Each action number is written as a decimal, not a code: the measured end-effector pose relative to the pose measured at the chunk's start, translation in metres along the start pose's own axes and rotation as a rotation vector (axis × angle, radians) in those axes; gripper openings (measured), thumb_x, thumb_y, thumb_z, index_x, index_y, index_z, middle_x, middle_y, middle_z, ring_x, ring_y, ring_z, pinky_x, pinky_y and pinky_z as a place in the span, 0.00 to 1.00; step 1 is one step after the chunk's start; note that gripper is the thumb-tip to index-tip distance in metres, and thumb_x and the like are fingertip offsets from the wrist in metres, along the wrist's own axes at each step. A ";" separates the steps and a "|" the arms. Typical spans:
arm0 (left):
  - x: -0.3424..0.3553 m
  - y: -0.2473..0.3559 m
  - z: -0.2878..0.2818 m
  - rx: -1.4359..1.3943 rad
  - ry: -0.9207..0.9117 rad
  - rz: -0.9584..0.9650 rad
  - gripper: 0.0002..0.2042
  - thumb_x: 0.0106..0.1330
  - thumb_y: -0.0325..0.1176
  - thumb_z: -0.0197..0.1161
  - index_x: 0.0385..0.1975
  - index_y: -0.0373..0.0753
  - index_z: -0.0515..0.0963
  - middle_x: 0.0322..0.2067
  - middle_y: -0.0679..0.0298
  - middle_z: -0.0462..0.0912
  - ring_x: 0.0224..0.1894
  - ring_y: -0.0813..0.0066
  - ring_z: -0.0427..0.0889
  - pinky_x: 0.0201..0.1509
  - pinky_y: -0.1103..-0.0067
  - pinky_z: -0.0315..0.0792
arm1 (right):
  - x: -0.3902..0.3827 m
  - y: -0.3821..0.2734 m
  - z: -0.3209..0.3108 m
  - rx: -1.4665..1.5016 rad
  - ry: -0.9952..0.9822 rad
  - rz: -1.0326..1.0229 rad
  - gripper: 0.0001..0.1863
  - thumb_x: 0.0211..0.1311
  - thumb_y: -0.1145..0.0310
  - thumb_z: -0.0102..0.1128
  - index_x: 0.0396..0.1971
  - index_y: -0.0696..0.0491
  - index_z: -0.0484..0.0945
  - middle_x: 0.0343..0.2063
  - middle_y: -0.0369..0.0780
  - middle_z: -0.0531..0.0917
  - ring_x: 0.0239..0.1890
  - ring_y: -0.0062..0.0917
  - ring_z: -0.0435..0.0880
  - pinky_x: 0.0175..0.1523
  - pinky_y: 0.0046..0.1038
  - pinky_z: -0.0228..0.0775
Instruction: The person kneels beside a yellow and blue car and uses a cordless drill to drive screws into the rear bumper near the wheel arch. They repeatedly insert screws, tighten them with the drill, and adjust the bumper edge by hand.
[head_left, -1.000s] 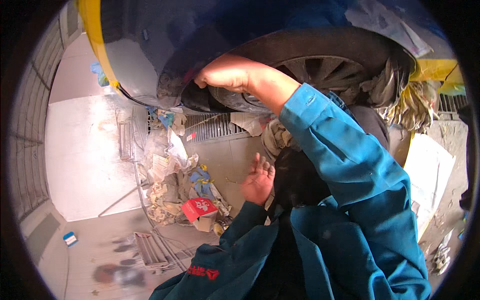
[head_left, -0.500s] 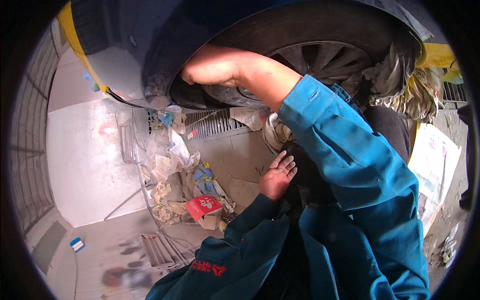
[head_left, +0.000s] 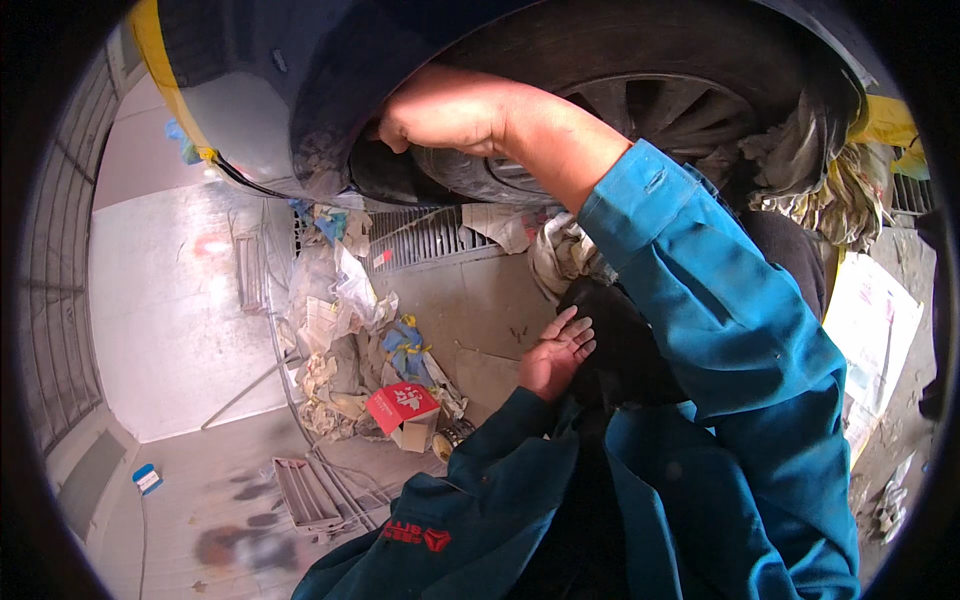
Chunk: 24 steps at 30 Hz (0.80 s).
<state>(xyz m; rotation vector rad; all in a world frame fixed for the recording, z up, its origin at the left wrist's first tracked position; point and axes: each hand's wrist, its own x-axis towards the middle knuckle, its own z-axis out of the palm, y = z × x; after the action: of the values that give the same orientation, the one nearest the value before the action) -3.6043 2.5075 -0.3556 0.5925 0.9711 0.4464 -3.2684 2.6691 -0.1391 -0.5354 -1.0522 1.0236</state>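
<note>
My right hand [head_left: 445,112] reaches up into the wheel arch of a dark blue car body [head_left: 350,70], beside the arch's edge. Its fingers curl closed; their tips and anything inside them are hidden. Just behind the wrist is the dark tyre [head_left: 680,48] with its spoked wheel rim [head_left: 640,110]. A pale grey, matt patch [head_left: 245,120] bordered by yellow tape [head_left: 160,60] marks the car's left end. My left hand [head_left: 556,355] is open and holds nothing, palm turned up and fingers apart, by my dark-trousered leg [head_left: 610,330].
On the floor at left lie crumpled paper, plastic and a blue cloth [head_left: 405,345], with a red-and-white box [head_left: 405,412]. A metal grating [head_left: 420,235] runs under the car. Crumpled masking sheets [head_left: 840,195] and a printed paper sheet [head_left: 870,310] are at right.
My right hand has shifted slightly up and right along the wheel arch, its fingers still curled. The view has moved a little. My left hand stays put.
</note>
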 end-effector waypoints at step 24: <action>0.006 -0.003 0.003 0.012 -0.093 -0.025 0.32 0.74 0.31 0.54 0.79 0.34 0.62 0.69 0.44 0.75 0.68 0.54 0.76 0.79 0.60 0.65 | -0.009 -0.017 -0.008 -0.191 -0.039 0.112 0.09 0.55 0.79 0.68 0.35 0.64 0.90 0.42 0.44 0.92 0.50 0.26 0.88 0.57 0.28 0.82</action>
<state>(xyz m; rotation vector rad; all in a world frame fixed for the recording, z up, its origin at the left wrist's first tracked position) -3.5986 2.5077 -0.3602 0.6067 0.8920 0.3878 -3.2553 2.6537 -0.1337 -0.7394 -1.1722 1.0402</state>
